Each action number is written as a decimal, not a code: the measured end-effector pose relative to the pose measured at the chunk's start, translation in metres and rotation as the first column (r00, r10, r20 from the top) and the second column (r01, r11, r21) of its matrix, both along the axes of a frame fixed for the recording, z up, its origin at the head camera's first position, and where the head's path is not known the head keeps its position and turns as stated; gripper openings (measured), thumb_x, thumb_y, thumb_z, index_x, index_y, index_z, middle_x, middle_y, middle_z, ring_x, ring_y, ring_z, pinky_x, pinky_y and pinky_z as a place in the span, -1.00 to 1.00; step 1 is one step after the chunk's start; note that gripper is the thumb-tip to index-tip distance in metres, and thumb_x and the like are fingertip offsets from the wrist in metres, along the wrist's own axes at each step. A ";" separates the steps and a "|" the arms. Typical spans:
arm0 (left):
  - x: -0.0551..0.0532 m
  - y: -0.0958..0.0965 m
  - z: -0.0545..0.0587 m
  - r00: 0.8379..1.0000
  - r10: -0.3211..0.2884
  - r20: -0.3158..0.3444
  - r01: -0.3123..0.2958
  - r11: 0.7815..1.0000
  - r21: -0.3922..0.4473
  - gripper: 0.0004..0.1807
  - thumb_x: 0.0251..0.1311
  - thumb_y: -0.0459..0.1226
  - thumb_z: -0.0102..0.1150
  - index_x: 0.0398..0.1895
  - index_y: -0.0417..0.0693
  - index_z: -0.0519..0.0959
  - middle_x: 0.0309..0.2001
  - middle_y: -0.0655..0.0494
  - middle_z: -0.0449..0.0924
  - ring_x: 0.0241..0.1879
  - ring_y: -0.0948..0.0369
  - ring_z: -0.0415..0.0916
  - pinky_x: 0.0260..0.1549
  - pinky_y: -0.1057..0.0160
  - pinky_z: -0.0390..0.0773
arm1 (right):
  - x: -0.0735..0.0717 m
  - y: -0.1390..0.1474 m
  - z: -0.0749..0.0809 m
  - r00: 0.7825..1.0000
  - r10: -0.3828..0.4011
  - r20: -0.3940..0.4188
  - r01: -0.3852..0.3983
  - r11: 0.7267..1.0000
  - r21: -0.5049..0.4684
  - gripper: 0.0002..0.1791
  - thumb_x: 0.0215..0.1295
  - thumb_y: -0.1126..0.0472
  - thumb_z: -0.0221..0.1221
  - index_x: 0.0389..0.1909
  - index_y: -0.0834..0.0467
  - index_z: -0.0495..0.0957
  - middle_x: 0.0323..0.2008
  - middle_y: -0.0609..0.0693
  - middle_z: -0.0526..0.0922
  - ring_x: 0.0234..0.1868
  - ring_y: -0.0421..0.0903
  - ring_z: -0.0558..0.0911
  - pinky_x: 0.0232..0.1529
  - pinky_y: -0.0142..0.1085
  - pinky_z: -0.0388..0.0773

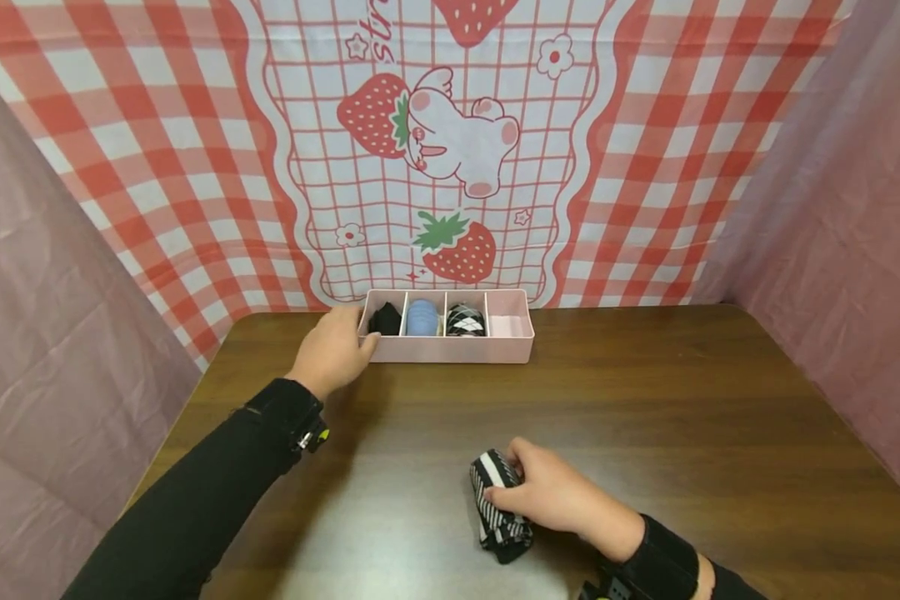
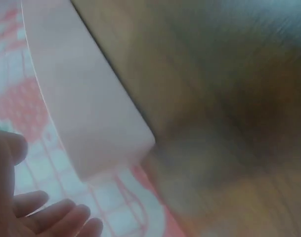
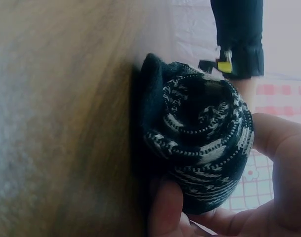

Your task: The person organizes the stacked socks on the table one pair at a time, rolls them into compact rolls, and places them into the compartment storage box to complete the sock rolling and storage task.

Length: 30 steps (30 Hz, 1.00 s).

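On the table, a rolled pair of black-and-white patterned socks (image 1: 499,505) lies in the grip of my right hand (image 1: 558,492). The right wrist view shows the spiral end of the sock roll (image 3: 199,133), with thumb and fingers around its sides. My left hand (image 1: 335,352) is at the left end of a pink divided box (image 1: 450,350). Its fingers look loose and spread beside the box wall (image 2: 86,94) in the left wrist view; whether they touch it I cannot tell. From left, the box holds a black roll (image 1: 385,320), a blue roll (image 1: 423,318) and a black-and-white argyle roll (image 1: 466,320).
The box's rightmost compartment (image 1: 508,325) shows its bare floor. Behind the box hangs a red-and-white checked cloth (image 1: 637,183) with strawberries, along the back edge of the brown wooden table (image 1: 667,417). Pink curtains (image 1: 840,217) hang at both sides.
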<state>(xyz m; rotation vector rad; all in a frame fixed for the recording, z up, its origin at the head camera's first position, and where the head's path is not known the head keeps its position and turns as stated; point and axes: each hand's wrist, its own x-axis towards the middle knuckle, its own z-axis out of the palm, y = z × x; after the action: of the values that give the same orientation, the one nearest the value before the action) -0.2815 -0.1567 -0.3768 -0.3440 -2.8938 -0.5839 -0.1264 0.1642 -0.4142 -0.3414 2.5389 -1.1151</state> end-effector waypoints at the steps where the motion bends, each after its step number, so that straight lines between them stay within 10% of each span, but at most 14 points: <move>1: -0.006 0.000 0.000 1.000 0.013 0.011 -0.013 1.000 0.018 -0.41 0.44 -0.07 0.17 0.32 -0.34 0.44 0.16 -0.25 0.52 0.18 -0.13 0.50 0.16 -0.17 0.48 | 0.000 0.000 0.000 1.000 0.000 0.002 0.000 1.000 0.001 -0.52 0.16 -0.03 0.44 -0.22 0.19 0.42 -0.41 0.02 0.54 -0.42 -0.08 0.52 -0.48 -0.22 0.47; 12: -0.062 -0.003 -0.017 0.964 0.033 0.265 -0.103 0.961 0.257 -0.28 0.48 -0.17 -0.06 0.56 -0.39 0.05 0.47 -0.38 0.19 0.43 -0.23 0.22 0.35 -0.17 0.28 | -0.001 0.001 -0.003 0.999 0.017 0.028 -0.016 0.999 -0.028 -0.52 0.17 -0.04 0.44 -0.21 0.20 0.44 -0.38 0.02 0.56 -0.39 -0.08 0.53 -0.44 -0.21 0.50; 18: -0.081 0.001 -0.030 0.930 0.004 0.367 -0.192 0.857 0.478 -0.26 0.34 -0.39 -0.19 0.60 -0.32 -0.03 0.51 -0.36 0.11 0.49 -0.19 0.12 0.40 -0.11 0.24 | -0.001 0.002 -0.003 0.999 0.020 0.030 -0.019 0.999 -0.049 -0.52 0.17 -0.02 0.44 -0.21 0.21 0.43 -0.37 0.03 0.57 -0.36 -0.08 0.56 -0.43 -0.21 0.54; 26: -0.086 0.015 -0.040 0.922 0.135 0.362 -0.346 0.707 0.617 -0.35 0.34 -0.42 -0.23 0.54 -0.23 0.19 0.41 -0.28 0.29 0.39 -0.15 0.27 0.29 -0.08 0.36 | -0.003 0.004 0.000 1.000 0.015 0.026 -0.014 0.999 -0.038 -0.52 0.16 -0.03 0.45 -0.21 0.20 0.43 -0.36 0.02 0.58 -0.36 -0.09 0.56 -0.42 -0.21 0.53; 30: -0.086 0.015 -0.046 0.931 0.139 0.337 -0.337 0.684 0.648 -0.34 0.31 -0.45 -0.25 0.54 -0.21 0.22 0.41 -0.27 0.30 0.39 -0.14 0.27 0.31 -0.07 0.34 | -0.003 0.003 -0.001 0.999 0.015 0.032 -0.013 0.999 -0.040 -0.53 0.16 -0.02 0.45 -0.22 0.20 0.44 -0.36 0.02 0.58 -0.36 -0.08 0.57 -0.43 -0.21 0.54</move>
<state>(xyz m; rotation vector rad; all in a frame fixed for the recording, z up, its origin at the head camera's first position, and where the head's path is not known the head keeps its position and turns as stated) -0.3673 -0.1419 -0.4230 0.2480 -2.5892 -1.6965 -0.1299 0.1671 -0.4157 -0.3478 2.4853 -1.1578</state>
